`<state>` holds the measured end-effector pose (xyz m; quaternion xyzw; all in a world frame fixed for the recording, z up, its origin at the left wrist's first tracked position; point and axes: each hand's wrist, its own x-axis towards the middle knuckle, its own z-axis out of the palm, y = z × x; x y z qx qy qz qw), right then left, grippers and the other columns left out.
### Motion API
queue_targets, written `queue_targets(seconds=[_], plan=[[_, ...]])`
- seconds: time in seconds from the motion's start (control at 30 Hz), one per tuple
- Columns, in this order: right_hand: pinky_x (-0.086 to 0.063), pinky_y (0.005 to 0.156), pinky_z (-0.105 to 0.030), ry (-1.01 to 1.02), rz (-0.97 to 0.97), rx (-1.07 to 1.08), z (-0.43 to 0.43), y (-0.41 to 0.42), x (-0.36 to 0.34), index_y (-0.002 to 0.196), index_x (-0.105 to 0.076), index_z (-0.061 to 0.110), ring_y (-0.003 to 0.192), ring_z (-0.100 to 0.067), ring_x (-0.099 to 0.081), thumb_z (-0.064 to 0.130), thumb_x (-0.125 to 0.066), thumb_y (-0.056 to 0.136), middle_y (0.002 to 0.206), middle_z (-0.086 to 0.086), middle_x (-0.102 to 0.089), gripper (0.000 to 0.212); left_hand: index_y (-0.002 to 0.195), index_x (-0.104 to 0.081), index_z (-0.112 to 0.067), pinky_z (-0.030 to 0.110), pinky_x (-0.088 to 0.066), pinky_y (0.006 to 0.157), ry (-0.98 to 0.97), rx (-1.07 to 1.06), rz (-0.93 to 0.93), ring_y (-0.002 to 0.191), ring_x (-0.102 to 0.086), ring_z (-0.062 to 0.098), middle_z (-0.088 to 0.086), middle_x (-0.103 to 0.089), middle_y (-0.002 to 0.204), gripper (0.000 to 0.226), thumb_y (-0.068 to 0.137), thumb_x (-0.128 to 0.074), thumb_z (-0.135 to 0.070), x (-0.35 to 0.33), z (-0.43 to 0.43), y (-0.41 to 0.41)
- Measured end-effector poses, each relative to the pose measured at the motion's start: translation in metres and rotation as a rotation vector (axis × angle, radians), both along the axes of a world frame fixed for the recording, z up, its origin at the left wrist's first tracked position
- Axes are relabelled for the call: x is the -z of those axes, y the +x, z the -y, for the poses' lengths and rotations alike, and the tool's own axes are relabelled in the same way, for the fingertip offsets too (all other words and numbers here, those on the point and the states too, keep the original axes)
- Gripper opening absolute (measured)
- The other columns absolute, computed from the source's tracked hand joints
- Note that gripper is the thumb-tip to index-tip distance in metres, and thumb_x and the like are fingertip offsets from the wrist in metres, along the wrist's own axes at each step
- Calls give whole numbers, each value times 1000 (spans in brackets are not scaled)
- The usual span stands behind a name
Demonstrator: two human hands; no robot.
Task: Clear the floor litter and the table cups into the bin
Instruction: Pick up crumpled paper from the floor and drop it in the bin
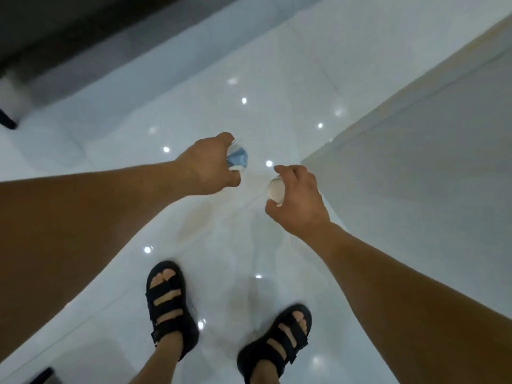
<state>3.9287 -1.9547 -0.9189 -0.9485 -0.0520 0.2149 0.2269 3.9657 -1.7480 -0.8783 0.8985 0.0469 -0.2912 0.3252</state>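
Gripping a crumpled blue-and-white item (237, 159), the left hand (206, 164) has its fingers curled round it, and only the part beyond the knuckles is visible. The right hand (297, 200) is clenched round a white rounded item (275, 192), which protrudes on the thumb side. Whether either item is a cup cannot be determined, and no contents are visible. Both items are held in the air above the floor (221, 106). The two hands are near each other but apart, with the left one slightly further forward.

The floor is glossy white tile with bright spot reflections. Below the hands, two feet in black strap sandals (169, 309) stand on it. A pale vertical panel (415, 162) rises just right of the right hand. Dark, blurred furniture (55, 37) lies well beyond the left hand.
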Motion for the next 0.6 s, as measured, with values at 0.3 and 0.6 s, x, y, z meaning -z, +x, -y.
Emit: queue_targets(seconds=[0.3, 0.6], plan=[[-40, 97, -33, 83, 129, -289, -157, 48, -288, 144, -39, 21, 128, -21, -33, 26, -69, 80, 140, 0, -39, 70, 125, -41, -23, 31, -47, 70, 142, -175, 117, 81, -54, 22, 3, -58, 102, 54, 79, -69, -30, -264, -140, -28], [-40, 103, -34, 94, 157, -498, -329, 14, -485, 144, -37, 27, 131, -17, -33, 29, -72, 81, 142, 5, -37, 72, 132, -40, -23, 31, -46, 74, 169, -452, 163, 86, -54, 19, 6, -60, 117, 58, 82, -68, -30, -453, -293, -133]])
